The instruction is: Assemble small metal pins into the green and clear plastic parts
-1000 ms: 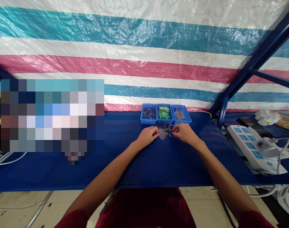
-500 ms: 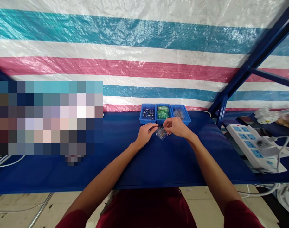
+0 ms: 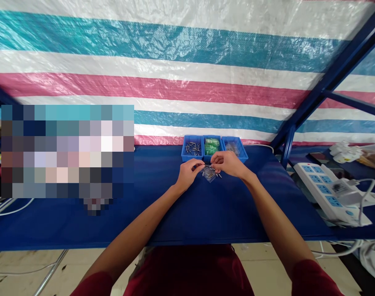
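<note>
My left hand (image 3: 189,173) and my right hand (image 3: 228,163) meet over the blue table (image 3: 206,209), fingertips pinched together on a small clear plastic bag (image 3: 209,174) that hangs between them. A few small metal pins (image 3: 218,175) lie on the table just under the bag. Behind the hands stand three small blue bins: the left bin (image 3: 192,148) holds metal pins, the middle bin (image 3: 212,146) holds green parts, the right bin (image 3: 235,148) holds clear bags.
A white power strip (image 3: 329,192) with blue sockets and a cable lies at the right. A striped tarp (image 3: 175,74) hangs behind the table. Blue frame posts (image 3: 323,82) rise at the right. White cables (image 3: 8,205) lie at the left edge.
Both hands lifted off the table and came closer together in front of the bins, raising the clear bag from the pile of pins. Little moved in the last half second.
</note>
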Tool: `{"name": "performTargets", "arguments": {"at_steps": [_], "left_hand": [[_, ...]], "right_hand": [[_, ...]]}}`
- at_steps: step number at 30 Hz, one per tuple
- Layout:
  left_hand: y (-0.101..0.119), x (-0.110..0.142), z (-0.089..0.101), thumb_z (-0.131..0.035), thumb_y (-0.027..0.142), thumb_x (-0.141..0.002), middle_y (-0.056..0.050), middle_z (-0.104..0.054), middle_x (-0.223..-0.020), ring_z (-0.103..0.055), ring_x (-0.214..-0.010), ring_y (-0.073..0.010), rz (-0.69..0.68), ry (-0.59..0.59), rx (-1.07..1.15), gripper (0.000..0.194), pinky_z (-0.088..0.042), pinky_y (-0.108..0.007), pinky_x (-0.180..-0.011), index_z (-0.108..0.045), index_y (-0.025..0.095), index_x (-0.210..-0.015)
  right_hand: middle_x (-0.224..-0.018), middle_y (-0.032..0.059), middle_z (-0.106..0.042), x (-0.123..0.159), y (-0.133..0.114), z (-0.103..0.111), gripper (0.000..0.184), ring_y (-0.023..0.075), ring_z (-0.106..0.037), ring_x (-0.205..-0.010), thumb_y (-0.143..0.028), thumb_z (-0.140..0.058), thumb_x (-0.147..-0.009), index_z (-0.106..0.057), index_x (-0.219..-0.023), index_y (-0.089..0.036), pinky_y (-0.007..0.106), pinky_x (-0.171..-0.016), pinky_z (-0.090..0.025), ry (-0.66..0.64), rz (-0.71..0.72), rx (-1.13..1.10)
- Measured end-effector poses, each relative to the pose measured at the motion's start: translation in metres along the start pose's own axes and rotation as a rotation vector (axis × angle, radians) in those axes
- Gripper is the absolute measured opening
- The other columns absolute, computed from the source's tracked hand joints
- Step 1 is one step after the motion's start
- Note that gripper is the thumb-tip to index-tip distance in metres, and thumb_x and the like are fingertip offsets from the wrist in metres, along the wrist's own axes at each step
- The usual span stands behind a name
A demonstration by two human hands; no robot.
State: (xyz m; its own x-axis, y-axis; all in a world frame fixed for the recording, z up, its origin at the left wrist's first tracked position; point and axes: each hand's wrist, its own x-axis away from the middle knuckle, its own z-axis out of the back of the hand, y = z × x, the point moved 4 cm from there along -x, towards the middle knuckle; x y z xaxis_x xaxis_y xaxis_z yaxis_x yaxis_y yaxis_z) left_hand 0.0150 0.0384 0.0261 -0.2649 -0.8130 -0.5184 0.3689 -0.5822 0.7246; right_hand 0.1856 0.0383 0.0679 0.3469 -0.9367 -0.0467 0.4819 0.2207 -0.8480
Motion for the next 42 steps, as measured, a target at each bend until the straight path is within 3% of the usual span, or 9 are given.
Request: {"name": "performTargets", "arguments": {"at_steps": [6,11,18,28,42], "left_hand": [[-0.002,-0.001,0.0,-0.055,0.034,-0.088,-0.003,-0.068,-0.082,-0.06,-0.072,-0.0135,0.046,-0.016,0.004,0.02,-0.047,-0.023,-0.065,-0.065,0.016,-0.083],[-0.002,-0.001,0.002,-0.052,0.032,-0.09,-0.003,-0.067,-0.083,-0.059,-0.072,-0.0128,0.061,0.018,-0.009,0.021,-0.046,-0.022,-0.064,-0.064,0.016,-0.084],[-0.002,0.0,0.002,-0.05,0.036,-0.091,-0.003,-0.067,-0.083,-0.059,-0.069,-0.012,0.072,0.037,0.001,0.026,-0.046,-0.021,-0.06,-0.065,0.016,-0.085],[-0.001,0.001,0.004,-0.049,0.04,-0.09,-0.003,-0.067,-0.079,-0.059,-0.067,-0.0119,0.072,0.065,0.005,0.03,-0.047,-0.022,-0.06,-0.065,0.016,-0.085],[-0.001,0.001,0.003,-0.051,0.037,-0.091,-0.003,-0.067,-0.081,-0.058,-0.07,-0.012,-0.002,0.05,-0.035,0.025,-0.045,-0.022,-0.062,-0.065,0.017,-0.083]], "right_hand": [[-0.061,0.0001,-0.066,0.001,0.004,-0.002,0.013,0.0169,-0.068,-0.058,-0.028,-0.067,-0.072,-0.059,-0.075,-0.017,0.028,-0.057,-0.057,0.125,0.017,-0.126],[-0.074,0.0028,-0.069,0.003,0.017,-0.013,0.021,0.0186,-0.07,-0.072,-0.037,-0.067,-0.073,-0.062,-0.081,-0.018,0.032,-0.073,-0.058,0.253,0.103,-0.247],[-0.079,0.0053,-0.069,0.009,0.02,-0.017,0.016,0.0181,-0.066,-0.071,-0.034,-0.06,-0.081,-0.067,-0.084,-0.019,0.031,-0.071,-0.055,0.358,0.154,0.056],[-0.086,0.0065,-0.067,0.011,0.012,-0.022,0.024,0.018,-0.062,-0.081,-0.032,-0.043,-0.094,-0.063,-0.086,-0.019,0.028,-0.08,-0.047,0.332,0.241,0.296],[-0.086,0.0062,-0.066,0.011,0.016,-0.026,0.028,0.0178,-0.062,-0.08,-0.037,-0.042,-0.094,-0.064,-0.09,-0.02,0.028,-0.078,-0.048,0.348,0.266,0.296]]}}
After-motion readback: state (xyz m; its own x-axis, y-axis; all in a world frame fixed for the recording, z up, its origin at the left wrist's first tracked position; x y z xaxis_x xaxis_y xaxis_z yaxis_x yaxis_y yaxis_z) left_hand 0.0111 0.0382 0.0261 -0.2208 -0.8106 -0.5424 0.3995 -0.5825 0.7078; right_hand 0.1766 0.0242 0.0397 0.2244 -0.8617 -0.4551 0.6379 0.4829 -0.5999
